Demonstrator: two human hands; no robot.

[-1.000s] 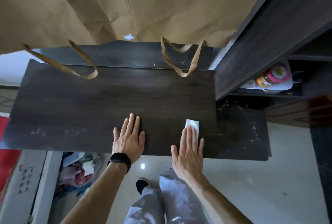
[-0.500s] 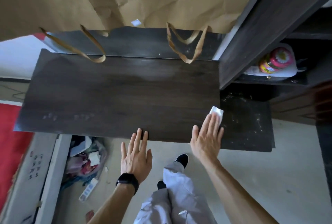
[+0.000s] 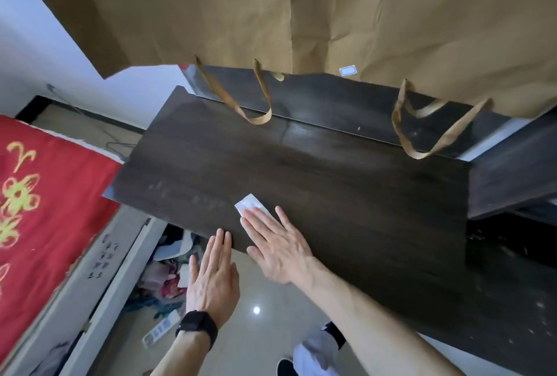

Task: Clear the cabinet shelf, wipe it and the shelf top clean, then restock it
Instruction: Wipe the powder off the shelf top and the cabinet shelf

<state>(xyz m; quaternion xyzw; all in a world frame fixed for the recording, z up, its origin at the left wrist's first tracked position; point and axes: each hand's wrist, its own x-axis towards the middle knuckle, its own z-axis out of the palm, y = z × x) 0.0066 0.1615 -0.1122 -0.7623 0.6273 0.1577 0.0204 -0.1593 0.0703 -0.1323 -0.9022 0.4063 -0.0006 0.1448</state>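
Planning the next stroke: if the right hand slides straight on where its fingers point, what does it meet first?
Nothing, it seems: the right hand, on the wipe, has bare shelf top ahead up to its far-left edge. Depth unclear.

Black watch (image 3: 197, 329), pale grey trousers (image 3: 313, 359), black shoe (image 3: 284, 369).

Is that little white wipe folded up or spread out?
Folded, it seems: the white wipe shows as a small neat rectangle pressed on the shelf top by the right hand, whose flat fingers hide its near part.
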